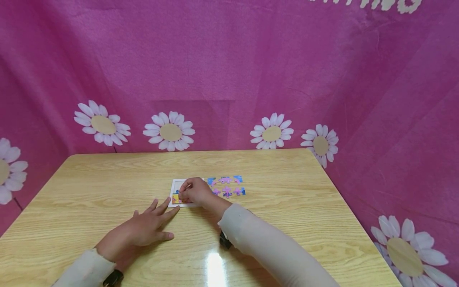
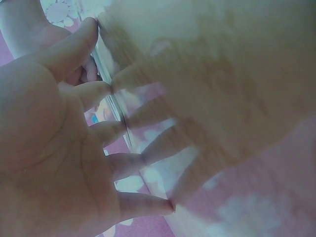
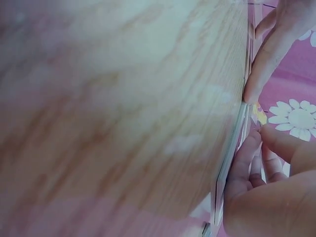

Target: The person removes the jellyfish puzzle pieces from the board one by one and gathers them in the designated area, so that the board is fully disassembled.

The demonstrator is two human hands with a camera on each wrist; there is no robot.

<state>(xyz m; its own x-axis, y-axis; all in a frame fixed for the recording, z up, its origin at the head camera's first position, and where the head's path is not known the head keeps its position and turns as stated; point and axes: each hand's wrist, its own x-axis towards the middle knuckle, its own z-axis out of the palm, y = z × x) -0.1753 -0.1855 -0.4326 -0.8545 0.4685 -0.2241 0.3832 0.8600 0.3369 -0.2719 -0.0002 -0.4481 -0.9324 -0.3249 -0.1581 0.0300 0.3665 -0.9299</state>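
Observation:
A white-rimmed puzzle tray [image 1: 170, 202] lies on the table, with yellow and orange puzzle pieces [image 1: 175, 199] in its lower left part. My right hand [image 1: 198, 192] is over the tray, thumb and fingertips pinching a small puzzle piece [image 3: 262, 118] that shows yellow in the right wrist view; the fingers hide most of it. My left hand [image 1: 145, 228] rests on the table with its fingers spread, the foremost fingertips at the tray's lower left corner. In the left wrist view the left palm [image 2: 54, 143] is bare.
Just right of the tray, loose pink-and-blue puzzle pieces [image 1: 227, 191] lie in two rows. The wooden table [image 1: 287, 223] reaches back to a magenta cloth [image 1: 208, 71] with white flowers. A dark wrist strap [image 1: 225, 241] shows beneath the right sleeve.

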